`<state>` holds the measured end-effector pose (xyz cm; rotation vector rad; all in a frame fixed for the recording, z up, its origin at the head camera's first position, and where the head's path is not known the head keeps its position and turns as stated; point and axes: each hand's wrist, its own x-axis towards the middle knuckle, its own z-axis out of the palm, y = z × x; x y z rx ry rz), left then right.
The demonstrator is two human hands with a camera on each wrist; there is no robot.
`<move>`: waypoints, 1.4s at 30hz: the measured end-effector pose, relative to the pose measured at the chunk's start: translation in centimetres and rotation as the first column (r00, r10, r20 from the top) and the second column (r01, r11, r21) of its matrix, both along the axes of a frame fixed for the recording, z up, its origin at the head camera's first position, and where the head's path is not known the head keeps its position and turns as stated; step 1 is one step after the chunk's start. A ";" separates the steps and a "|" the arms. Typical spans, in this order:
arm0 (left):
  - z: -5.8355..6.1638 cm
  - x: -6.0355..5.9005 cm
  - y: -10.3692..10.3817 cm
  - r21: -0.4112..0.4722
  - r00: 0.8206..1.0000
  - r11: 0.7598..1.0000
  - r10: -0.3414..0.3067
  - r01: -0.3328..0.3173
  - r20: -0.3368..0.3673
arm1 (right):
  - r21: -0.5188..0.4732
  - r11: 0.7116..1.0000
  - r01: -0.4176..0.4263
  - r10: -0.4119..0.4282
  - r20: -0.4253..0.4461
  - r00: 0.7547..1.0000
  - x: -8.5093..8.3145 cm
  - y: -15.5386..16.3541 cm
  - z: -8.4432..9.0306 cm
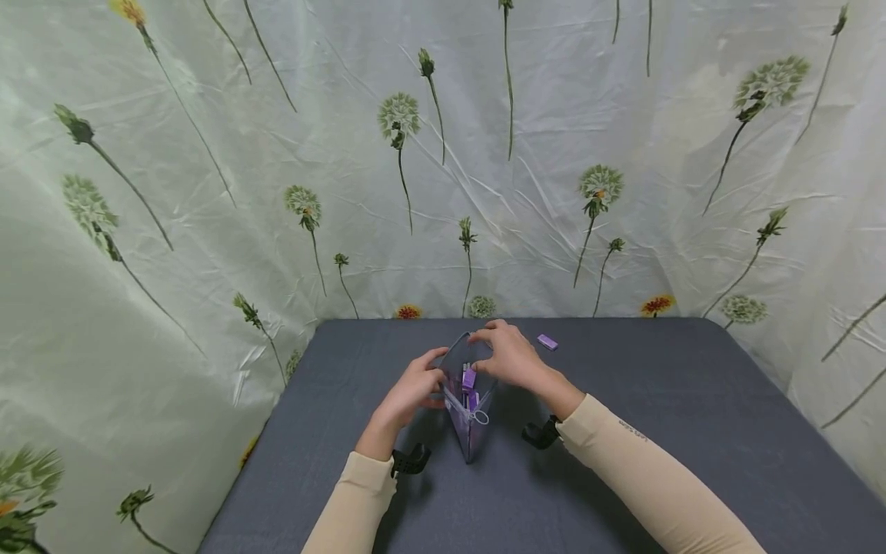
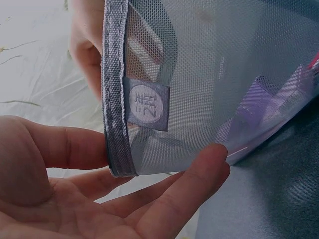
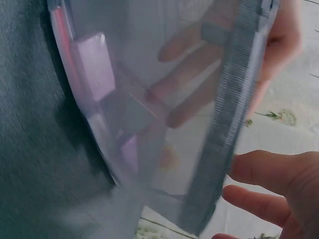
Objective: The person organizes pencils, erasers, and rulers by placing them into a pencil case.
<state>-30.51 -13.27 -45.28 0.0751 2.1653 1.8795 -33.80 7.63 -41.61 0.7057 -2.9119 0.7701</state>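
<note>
A translucent grey mesh zip pouch (image 1: 468, 400) with purple blocks inside stands on edge near the middle of the dark grey cloth-covered table (image 1: 692, 431). The left hand (image 1: 415, 388) holds the pouch's left side with loosely bent fingers (image 2: 184, 191). The right hand (image 1: 508, 355) curls over its far top edge, gripping it. A small purple block (image 1: 547, 342) lies just beyond the pouch, to its right.
</note>
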 end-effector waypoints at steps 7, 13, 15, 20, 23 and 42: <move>0.1 0.0 0.0 0.000 1.000 1.000 0.008 -0.008 -0.006 | -0.053 0.998 0.023 -0.023 0.000 1.000 -0.8 1.5 0.9; 0.1 0.2 0.0 -0.005 1.000 1.000 0.000 0.000 -0.026 | -0.069 0.997 0.041 -0.041 -0.009 0.999 -2.0 3.1 1.1; 0.0 0.2 -0.1 -0.004 0.999 1.000 -0.003 0.003 -0.033 | -0.079 0.996 0.046 -0.046 0.002 0.999 -2.5 3.6 1.2; -0.1 0.2 -0.2 0.007 1.000 1.000 0.000 0.000 -0.024 | -0.089 0.994 0.059 -0.056 0.034 0.998 -4.0 5.3 0.8; -0.2 0.2 -0.2 0.004 1.000 1.000 0.001 -0.001 -0.022 | -0.110 0.992 0.064 -0.057 0.068 0.996 -5.0 6.6 0.2; -0.2 0.2 0.0 0.006 1.000 1.000 0.004 -0.003 -0.023 | 0.015 0.992 0.127 -0.128 0.189 0.974 -9.4 12.6 -5.2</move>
